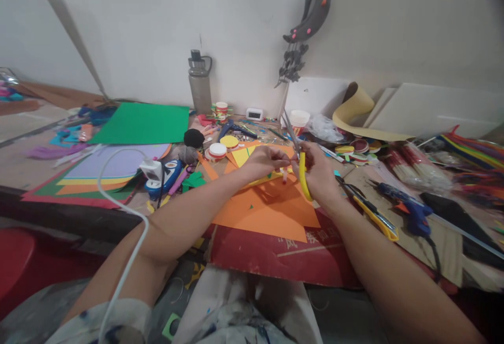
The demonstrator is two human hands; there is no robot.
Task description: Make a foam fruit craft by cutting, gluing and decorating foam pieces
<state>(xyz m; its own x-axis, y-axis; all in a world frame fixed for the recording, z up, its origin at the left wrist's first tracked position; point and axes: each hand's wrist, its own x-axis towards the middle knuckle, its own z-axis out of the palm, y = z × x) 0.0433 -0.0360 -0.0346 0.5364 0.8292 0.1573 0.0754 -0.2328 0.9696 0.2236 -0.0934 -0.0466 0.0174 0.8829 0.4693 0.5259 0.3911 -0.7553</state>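
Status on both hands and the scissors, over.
Right hand holding yellow-handled scissors, blades pointing away. Left hand close beside it; grip too small to read. Orange paper below. White cord crosses in front of left arm.

both bare arms reach forward and converge, the left forearm [197, 205] slanting up from a bent elbow, the right forearm [378, 254] angling in from the lower right. the left grip [263, 162] has its fingers bent, tips pointing rightward, their exact closure too small to tell. the right grip [316, 175] is curled in a hold, just beside those fingertips.
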